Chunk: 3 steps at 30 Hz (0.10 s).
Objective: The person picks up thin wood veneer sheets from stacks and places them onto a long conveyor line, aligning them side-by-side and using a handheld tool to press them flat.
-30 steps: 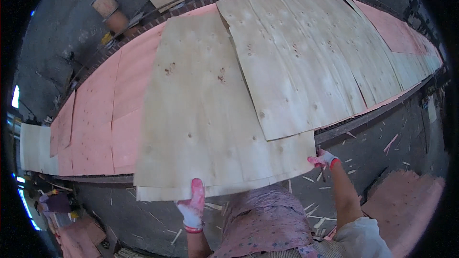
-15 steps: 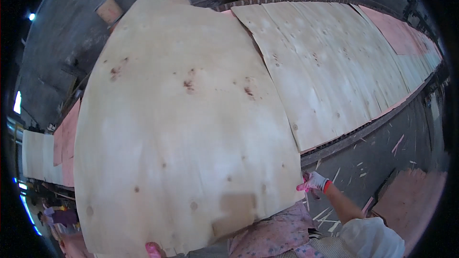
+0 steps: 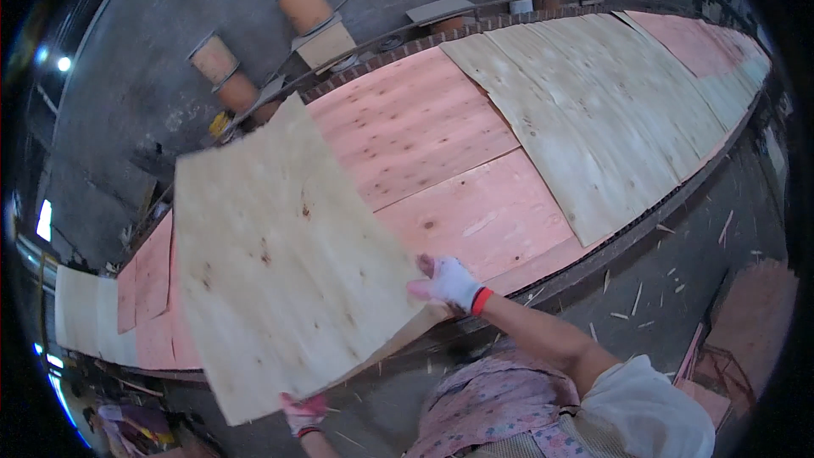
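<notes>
A large pale wood veneer sheet (image 3: 288,254) with brown knots is lifted at a slant over the long table, bending along its length. My left hand (image 3: 303,411), in a pink and white glove, pinches its near edge. At the sheet's right edge my right hand (image 3: 451,282), in a white glove with pink fingertips and a red cuff, is closed on the border close to the near corner. Pink-coated sheets (image 3: 475,212) lie on the table to the right of the lifted veneer, and part of them is hidden beneath it.
More pale veneer sheets (image 3: 593,119) overlap along the table toward the right. Drums (image 3: 305,7) and a box stand by the back wall. Wood scraps (image 3: 638,298) litter the floor, with a stack of reddish sheets (image 3: 750,322) at right. Another person (image 3: 127,424) is at lower left.
The veneer sheet has shifted left and turned, uncovering the pink sheets on the table. My right hand has moved left and farther away with it; my left hand has come more into view.
</notes>
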Motion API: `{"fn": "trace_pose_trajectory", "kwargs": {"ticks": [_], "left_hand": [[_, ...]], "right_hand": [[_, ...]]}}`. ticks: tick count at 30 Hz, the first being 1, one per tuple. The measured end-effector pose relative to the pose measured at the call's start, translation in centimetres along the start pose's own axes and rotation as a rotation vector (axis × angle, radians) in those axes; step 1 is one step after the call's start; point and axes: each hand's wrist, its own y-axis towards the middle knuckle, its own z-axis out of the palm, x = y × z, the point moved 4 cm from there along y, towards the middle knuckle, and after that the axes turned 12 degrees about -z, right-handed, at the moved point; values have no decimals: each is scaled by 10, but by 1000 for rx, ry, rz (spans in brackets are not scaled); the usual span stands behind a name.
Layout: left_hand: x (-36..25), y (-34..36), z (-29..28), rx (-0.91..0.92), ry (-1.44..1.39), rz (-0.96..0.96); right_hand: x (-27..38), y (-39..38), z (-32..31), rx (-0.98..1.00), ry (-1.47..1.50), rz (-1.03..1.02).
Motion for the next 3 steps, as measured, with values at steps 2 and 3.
{"fn": "trace_pose_trajectory", "kwargs": {"ticks": [2, 3], "left_hand": [[22, 35, -30, -40, 89, -17], [20, 48, -22, -24, 106, -36]], "right_hand": [[18, -6, 0, -81, 473, 62], [6, -13, -4, -173, 610, 23]]}}
